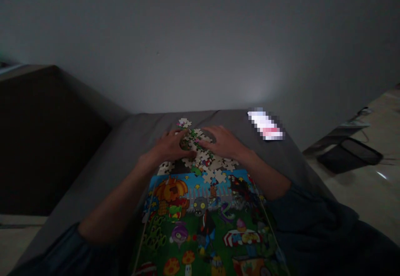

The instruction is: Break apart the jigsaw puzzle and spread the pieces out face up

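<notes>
A heap of loose jigsaw pieces (204, 158) lies on the grey cloth, most of them pale side up and a few showing coloured print. My left hand (170, 146) rests on the heap's left side, thumb and fingers spread apart. On the right side my right hand (223, 142) touches the pieces, its fingers also apart. Neither hand visibly grips a piece. Nearer to me is a colourful cartoon picture board (203, 222) with a zombie, a pumpkin and mushrooms. Several pieces overlap its far edge. A small cluster of pieces (184, 123) sits beyond my left hand.
A phone with a lit, blurred screen (265, 125) lies at the right on the grey cloth surface (103, 172). Behind rises a plain wall (187, 59). A dark panel (46, 142) stands at left. Down on the right, a dark mesh object (350, 155) is near the floor.
</notes>
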The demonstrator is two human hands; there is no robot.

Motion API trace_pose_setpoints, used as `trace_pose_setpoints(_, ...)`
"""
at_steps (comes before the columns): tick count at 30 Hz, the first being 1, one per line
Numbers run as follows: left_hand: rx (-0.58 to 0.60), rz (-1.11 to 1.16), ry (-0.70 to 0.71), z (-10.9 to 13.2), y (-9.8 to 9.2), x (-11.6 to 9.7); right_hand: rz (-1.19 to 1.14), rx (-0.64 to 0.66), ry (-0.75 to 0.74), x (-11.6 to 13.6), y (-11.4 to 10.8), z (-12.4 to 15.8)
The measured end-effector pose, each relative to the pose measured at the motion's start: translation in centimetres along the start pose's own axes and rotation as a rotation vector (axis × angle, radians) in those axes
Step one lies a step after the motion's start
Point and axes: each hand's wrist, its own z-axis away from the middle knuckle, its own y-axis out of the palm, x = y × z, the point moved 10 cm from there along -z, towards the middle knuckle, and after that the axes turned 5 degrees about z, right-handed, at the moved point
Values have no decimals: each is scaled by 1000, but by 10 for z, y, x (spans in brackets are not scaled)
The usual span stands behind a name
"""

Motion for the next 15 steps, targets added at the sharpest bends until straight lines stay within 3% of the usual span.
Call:
trace_pose_setpoints(4,9,27,-24,-13,12,-6,52,10,52,-7,5,1)
trace_pose_setpoints(8,-17,85,-6,-17,11,-13,55,-10,99,-14,-1,-3)
trace_pose_setpoints(11,-50,134,31,-13,0,-21,48,-32,119,-17,-7,-6)
trace_pose_setpoints(15,-118,214,52,-3,-28,-22,31,-33,125,-20,-13,-9)
